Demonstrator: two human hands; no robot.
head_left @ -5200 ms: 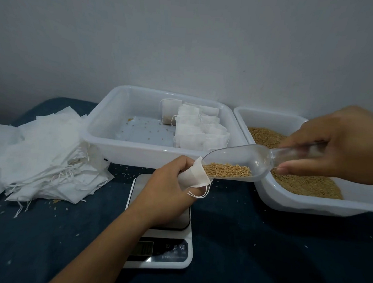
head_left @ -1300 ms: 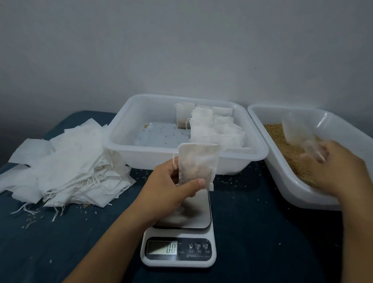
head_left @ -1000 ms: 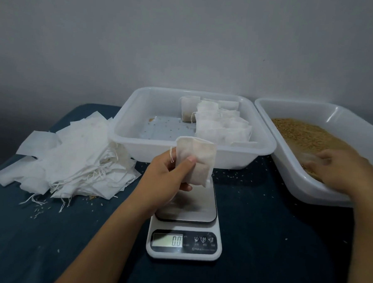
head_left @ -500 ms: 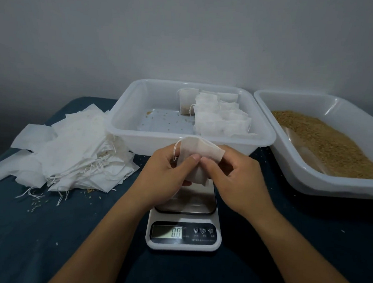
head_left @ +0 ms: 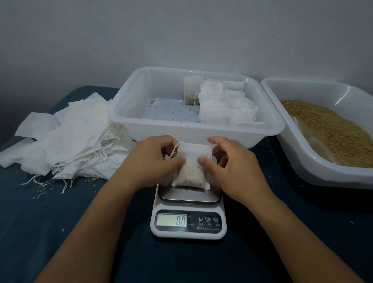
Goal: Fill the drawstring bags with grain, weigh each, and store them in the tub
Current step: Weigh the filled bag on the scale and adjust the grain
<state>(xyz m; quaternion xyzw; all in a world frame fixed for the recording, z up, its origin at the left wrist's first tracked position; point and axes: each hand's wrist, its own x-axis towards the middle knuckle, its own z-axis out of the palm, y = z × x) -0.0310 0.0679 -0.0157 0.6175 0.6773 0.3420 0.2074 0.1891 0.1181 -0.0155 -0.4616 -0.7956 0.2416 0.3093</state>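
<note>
Both hands' fingers (head_left: 178, 160) pinching filled bag (head_left: 190, 165) between them, above scale (head_left: 188, 223)

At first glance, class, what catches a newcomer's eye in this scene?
Both hands, left hand and right hand, pinch a grain-filled bag over the scale, which reads 0.0. Behind it, filled bags line the storage tub; at right sits the grain tub.

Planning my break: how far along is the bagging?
Done: several filled bags sit in the tub. In hand: both hands hold a filled bag over the scale, reading 0.0. Left: a pile of empty bags.
</note>
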